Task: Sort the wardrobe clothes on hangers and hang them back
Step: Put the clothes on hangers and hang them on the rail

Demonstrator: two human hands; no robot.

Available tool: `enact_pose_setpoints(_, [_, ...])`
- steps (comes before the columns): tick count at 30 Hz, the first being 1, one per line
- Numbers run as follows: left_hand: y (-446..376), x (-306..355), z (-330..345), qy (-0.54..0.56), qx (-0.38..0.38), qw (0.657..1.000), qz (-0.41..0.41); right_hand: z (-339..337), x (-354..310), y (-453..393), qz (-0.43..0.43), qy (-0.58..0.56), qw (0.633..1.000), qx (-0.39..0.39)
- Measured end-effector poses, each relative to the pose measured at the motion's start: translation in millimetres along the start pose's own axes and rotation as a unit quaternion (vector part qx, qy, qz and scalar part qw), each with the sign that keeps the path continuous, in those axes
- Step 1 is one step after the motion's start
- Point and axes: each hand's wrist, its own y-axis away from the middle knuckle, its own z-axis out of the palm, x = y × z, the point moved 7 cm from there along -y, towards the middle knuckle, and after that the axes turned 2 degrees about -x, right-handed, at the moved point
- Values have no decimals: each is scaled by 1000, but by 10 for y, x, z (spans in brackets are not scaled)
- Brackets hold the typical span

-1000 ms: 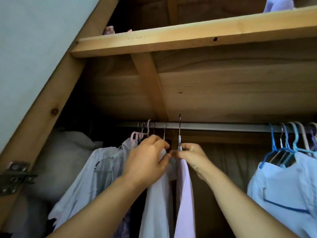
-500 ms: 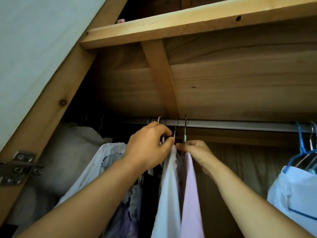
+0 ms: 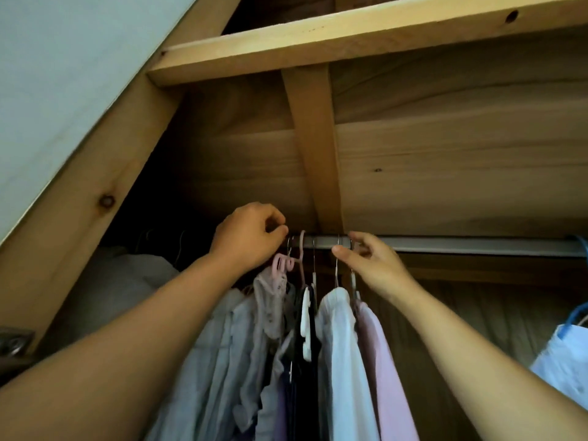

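Note:
A grey metal rail point(image 3: 451, 246) runs under the wooden shelf. Several garments hang bunched at its left part: grey and lavender ones point(image 3: 222, 361), a dark one with a white hanger point(image 3: 306, 323), a white garment point(image 3: 337, 345) and a pale pink garment point(image 3: 386, 361). My left hand point(image 3: 251, 233) is up at the rail, fingers curled round a metal hanger hook beside a pink hanger point(image 3: 286, 265). My right hand point(image 3: 372, 265) pinches the hook of the pink garment's hanger point(image 3: 352, 278) where it sits over the rail.
A wooden shelf point(image 3: 318, 46) and its brace point(image 3: 315, 148) sit close above the rail. The wardrobe's wooden side frame point(image 3: 89, 186) slopes at the left, with a metal hinge point(image 3: 12, 342) low on it. A blue hanger point(image 3: 572, 316) carries a light blue garment point(image 3: 563, 361) at the far right.
Both hands have risen from the hanger necks to the rail. The white and pink garments' hooks now sit over the rail. The view has shifted right and closer.

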Motion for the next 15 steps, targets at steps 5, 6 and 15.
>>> enact_pose_setpoints(5, [-337, -351, 511, 80, -49, 995, -34, 150, -17, -247, -6, 40, 999, 16])
enact_pose_setpoints(6, [-393, -380, 613, 86, -69, 993, -33, 175, -2, -269, -3, 34, 999, 16])
enact_pose_setpoints(15, [-738, -642, 1055, 21, -169, 984, 49, 375, 129, -254, -32, -101, 994, -30])
